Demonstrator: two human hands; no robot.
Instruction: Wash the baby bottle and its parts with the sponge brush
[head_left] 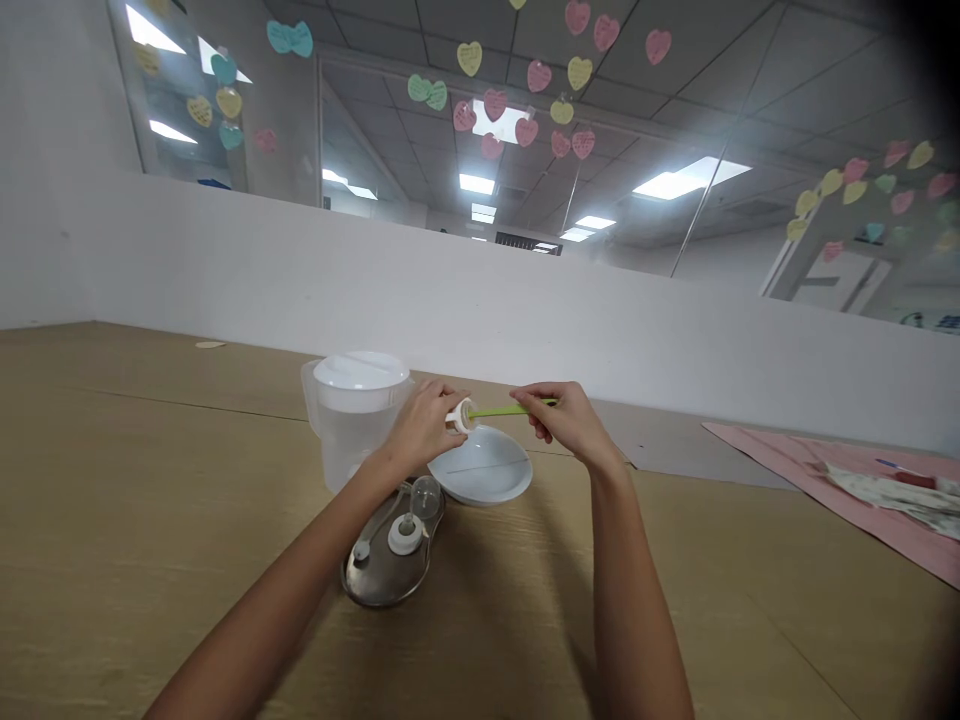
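Observation:
My left hand [431, 420] is closed around a small white ring-shaped bottle part [464, 416], its opening turned to the right. Between the fingers of my right hand [559, 415] is a thin green stick [499, 410], probably a small brush, whose left end reaches the white part's opening; that tip is too small to make out. Both hands are raised over a white bowl [484, 480]. Below my left forearm lies a kidney-shaped metal tray [382, 585], carrying a white collar with a teat [406, 534], a clear cap [426, 497] and a thin tube with a white end [361, 550].
A lidded clear plastic pitcher [352, 425] stands just left of my left hand. At the far right, a pink mat [780, 455] bears a patterned cloth [892, 495] and a red-and-blue pen-like item. A white wall [480, 300] with glass above closes off the brown table's back.

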